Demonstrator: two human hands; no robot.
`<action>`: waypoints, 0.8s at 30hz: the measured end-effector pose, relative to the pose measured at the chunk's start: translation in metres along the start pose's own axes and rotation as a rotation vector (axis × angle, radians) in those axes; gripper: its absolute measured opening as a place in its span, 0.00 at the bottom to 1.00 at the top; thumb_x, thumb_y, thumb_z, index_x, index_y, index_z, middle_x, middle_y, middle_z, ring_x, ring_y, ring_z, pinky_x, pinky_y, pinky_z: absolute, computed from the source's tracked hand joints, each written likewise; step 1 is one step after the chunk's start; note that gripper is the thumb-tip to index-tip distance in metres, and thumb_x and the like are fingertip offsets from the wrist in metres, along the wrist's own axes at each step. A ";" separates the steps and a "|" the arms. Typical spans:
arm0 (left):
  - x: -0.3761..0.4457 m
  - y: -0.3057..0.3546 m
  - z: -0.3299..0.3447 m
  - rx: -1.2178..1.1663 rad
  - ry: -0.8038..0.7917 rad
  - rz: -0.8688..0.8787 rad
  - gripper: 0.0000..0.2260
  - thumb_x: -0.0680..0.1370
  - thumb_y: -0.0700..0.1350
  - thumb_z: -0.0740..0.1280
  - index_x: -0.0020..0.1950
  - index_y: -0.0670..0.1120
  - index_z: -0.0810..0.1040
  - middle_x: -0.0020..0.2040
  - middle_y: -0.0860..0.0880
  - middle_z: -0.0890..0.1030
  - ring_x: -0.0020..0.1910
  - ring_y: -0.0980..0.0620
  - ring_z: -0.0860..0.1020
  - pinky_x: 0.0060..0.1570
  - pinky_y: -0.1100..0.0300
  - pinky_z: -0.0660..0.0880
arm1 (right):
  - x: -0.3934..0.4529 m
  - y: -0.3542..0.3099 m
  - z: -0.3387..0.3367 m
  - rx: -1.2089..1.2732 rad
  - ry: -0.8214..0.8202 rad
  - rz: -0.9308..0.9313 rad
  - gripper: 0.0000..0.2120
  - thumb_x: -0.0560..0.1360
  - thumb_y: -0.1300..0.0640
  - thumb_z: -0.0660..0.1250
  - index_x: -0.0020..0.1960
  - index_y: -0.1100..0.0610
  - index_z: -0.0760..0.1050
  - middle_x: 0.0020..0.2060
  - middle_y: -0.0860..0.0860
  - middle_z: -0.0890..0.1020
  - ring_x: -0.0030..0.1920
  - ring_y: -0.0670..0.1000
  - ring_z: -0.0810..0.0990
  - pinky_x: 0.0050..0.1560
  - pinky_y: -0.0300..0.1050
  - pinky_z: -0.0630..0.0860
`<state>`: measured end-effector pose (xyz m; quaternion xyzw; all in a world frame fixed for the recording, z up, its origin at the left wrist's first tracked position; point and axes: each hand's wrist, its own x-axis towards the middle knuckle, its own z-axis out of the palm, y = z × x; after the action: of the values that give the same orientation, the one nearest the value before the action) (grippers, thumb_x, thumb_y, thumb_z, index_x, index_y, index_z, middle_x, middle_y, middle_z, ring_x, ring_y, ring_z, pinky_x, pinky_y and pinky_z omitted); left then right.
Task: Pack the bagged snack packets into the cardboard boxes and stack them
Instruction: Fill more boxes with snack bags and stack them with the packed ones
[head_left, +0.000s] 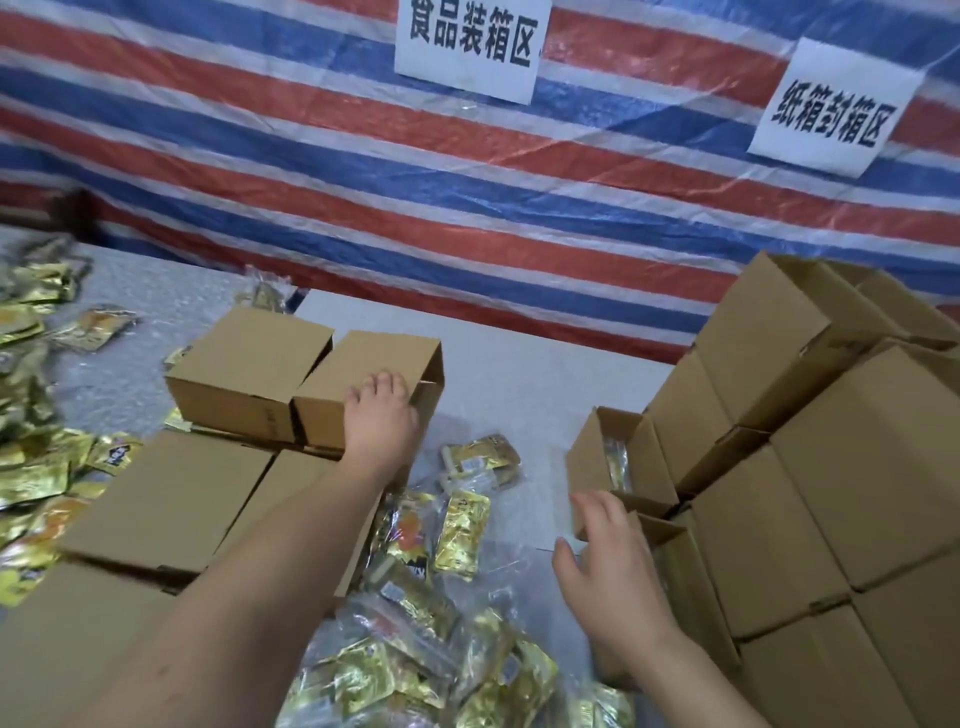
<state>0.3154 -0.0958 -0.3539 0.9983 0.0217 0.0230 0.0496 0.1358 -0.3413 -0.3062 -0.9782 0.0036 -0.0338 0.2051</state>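
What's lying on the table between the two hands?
In the head view, bagged snack packets lie between the left hand and the right hand.

The left hand rests on a small cardboard box atop the left stack; the right hand hovers open beside an open box holding packets; bagged snack packets lie between; striped tarp behind.

The grey counter carries stacked cardboard boxes (left and right sides) and scattered golden snack packets between them.
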 end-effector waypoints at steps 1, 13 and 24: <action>-0.005 -0.002 -0.014 -0.045 0.041 0.016 0.21 0.82 0.48 0.53 0.74 0.41 0.66 0.70 0.41 0.71 0.70 0.40 0.69 0.68 0.44 0.67 | 0.005 -0.003 -0.004 0.039 0.007 -0.003 0.23 0.78 0.53 0.65 0.72 0.54 0.68 0.67 0.47 0.69 0.65 0.53 0.71 0.66 0.51 0.69; -0.138 0.004 -0.173 -0.750 -0.109 0.350 0.15 0.83 0.44 0.60 0.69 0.48 0.77 0.56 0.58 0.76 0.58 0.59 0.73 0.57 0.64 0.69 | 0.060 -0.060 -0.131 -0.120 -0.016 -0.249 0.35 0.75 0.49 0.73 0.77 0.45 0.60 0.77 0.48 0.63 0.77 0.53 0.59 0.78 0.58 0.55; -0.267 0.038 -0.088 -0.922 -0.455 0.241 0.11 0.80 0.41 0.61 0.46 0.52 0.82 0.42 0.56 0.81 0.43 0.57 0.78 0.40 0.65 0.71 | -0.095 0.011 -0.060 -0.139 -0.402 -0.051 0.02 0.77 0.54 0.69 0.46 0.52 0.79 0.44 0.50 0.81 0.48 0.53 0.80 0.49 0.51 0.78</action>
<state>0.0463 -0.1368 -0.2740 0.8480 -0.1171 -0.1818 0.4838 0.0369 -0.3734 -0.2621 -0.9768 -0.0600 0.1569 0.1330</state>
